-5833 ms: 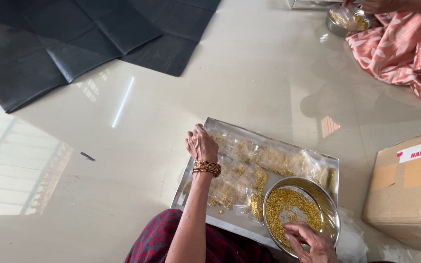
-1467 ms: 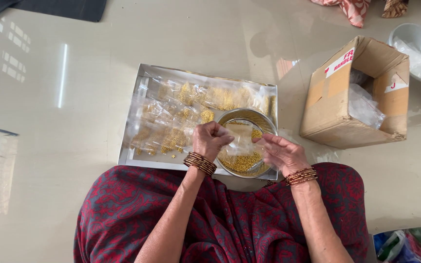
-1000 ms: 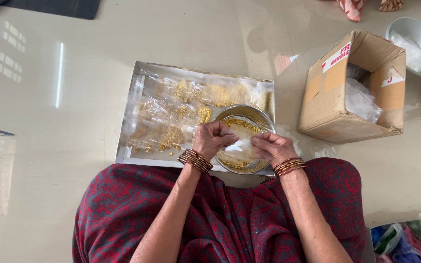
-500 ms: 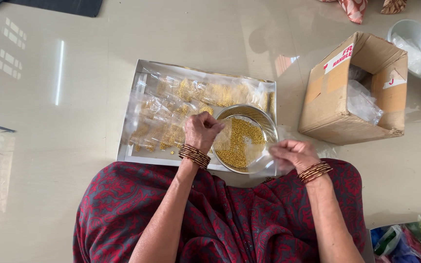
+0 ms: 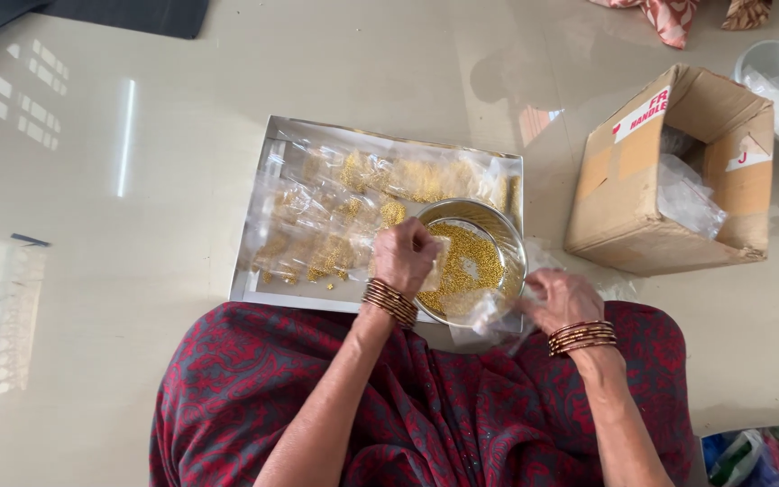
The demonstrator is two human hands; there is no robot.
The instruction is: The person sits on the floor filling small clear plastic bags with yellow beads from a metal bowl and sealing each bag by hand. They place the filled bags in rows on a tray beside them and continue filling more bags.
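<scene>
- Steel bowl [image 5: 498,236], round and shiny, heaped with tiny golden beads [image 5: 472,261], sits at right end of flat rectangular metal tray [image 5: 254,287]
- Left hand [image 5: 405,256] curled into a fist over the beads, pinching edge of a small clear pouch [image 5: 432,272]
- Right hand [image 5: 563,299] just beside bowl rim, fingers clenched on crinkly clear plastic bag [image 5: 489,311]
- Tray covered with filled transparent packets [image 5: 335,216]
- Glossy beige tiled floor [image 5: 119,271], open brown cardboard box [image 5: 669,171] on right, dark red patterned cloth on lap
</scene>
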